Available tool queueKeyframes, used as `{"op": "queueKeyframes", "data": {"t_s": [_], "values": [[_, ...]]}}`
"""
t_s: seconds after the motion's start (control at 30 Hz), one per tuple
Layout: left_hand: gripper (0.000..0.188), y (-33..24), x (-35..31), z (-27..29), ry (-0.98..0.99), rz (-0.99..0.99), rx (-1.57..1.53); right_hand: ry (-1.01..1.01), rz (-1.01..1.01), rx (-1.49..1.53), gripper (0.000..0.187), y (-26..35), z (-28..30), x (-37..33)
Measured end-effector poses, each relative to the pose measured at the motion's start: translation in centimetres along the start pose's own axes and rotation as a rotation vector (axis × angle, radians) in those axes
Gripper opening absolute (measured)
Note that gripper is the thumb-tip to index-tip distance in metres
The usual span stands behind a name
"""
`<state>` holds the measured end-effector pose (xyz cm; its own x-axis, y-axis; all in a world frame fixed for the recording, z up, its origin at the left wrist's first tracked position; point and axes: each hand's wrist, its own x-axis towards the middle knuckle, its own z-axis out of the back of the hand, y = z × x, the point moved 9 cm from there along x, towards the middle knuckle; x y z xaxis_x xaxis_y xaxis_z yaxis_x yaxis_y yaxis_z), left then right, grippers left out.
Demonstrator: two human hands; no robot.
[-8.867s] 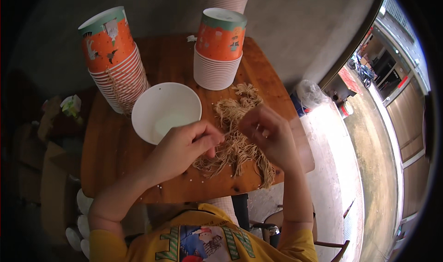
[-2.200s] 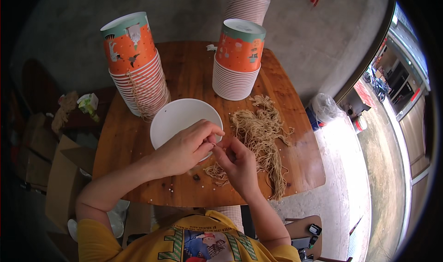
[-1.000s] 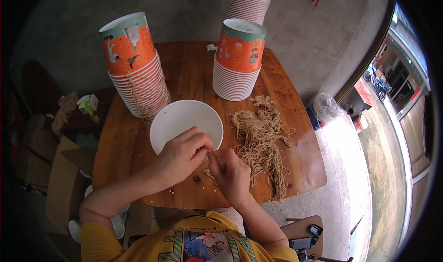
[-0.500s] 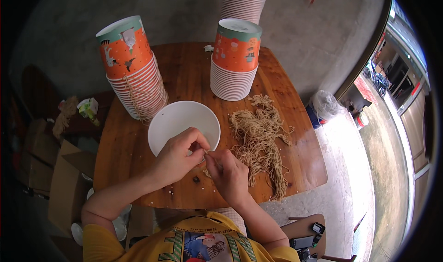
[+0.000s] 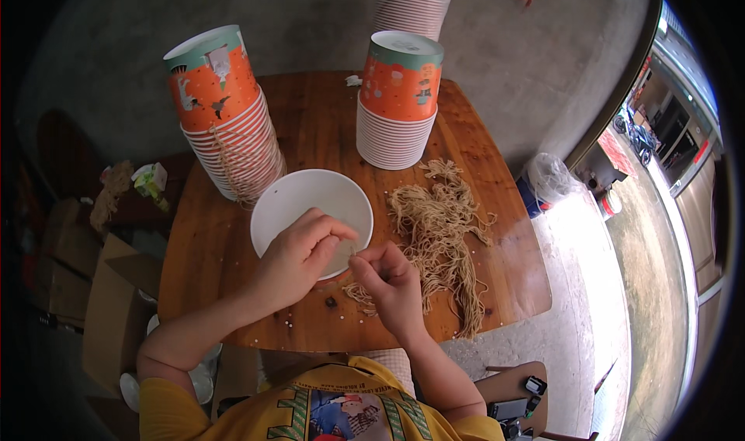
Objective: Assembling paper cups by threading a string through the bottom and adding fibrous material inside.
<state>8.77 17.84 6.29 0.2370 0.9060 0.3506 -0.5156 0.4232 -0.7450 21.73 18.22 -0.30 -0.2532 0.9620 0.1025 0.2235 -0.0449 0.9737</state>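
Note:
A white-lined paper bucket point(image 5: 291, 196) stands mouth up in front of me, with small holes near its rim. My left hand point(image 5: 299, 256) is over its near side, fingers bent and thumb apart from the index finger; I make out nothing between them. Beside it, my right hand point(image 5: 394, 286) pinches the end of a thin tan cord point(image 5: 354, 248) between thumb and index finger, at the bucket's near-right rim. More loose strands lie under the right hand. To the right spreads a tangled heap of tan cords point(image 5: 434, 231).
Two stacks of orange-and-green paper buckets, a left one point(image 5: 225, 115) draped with cords and a right one point(image 5: 400, 92), stand upside down on the wooden table point(image 5: 209, 286). Another tall stack point(image 5: 411, 6) rises behind. An open cardboard box point(image 5: 116, 324) is at the lower left.
My hands have moved slightly apart: the left fingers have lifted away from the right fingertips and straightened a little. The cord end now shows above the right hand's pinch.

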Motion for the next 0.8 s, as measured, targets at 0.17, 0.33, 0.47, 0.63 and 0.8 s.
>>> {"op": "queueKeyframes", "data": {"t_s": [0.17,0.33,0.47,0.63,0.8], "values": [[0.020,1.9,-0.1,-1.0,0.195,0.242,-0.296,0.007,-0.048,0.054,0.007,-0.5,0.2,0.3],[0.019,2.2,0.0,-1.2,0.226,0.229,-0.311,-0.015,0.004,0.014,0.007,-0.4,0.3,0.4],[0.017,3.0,0.0,-1.7,0.241,0.267,-0.328,-0.032,0.037,-0.032,0.007,-0.3,0.0,0.4],[0.013,1.8,0.2,-2.0,0.293,0.223,-0.228,-0.039,0.079,-0.092,0.008,-0.3,0.1,0.5],[0.009,0.9,0.4,-1.4,0.194,0.050,-0.063,-0.067,0.115,-0.191,0.008,0.6,0.0,0.3]]}}
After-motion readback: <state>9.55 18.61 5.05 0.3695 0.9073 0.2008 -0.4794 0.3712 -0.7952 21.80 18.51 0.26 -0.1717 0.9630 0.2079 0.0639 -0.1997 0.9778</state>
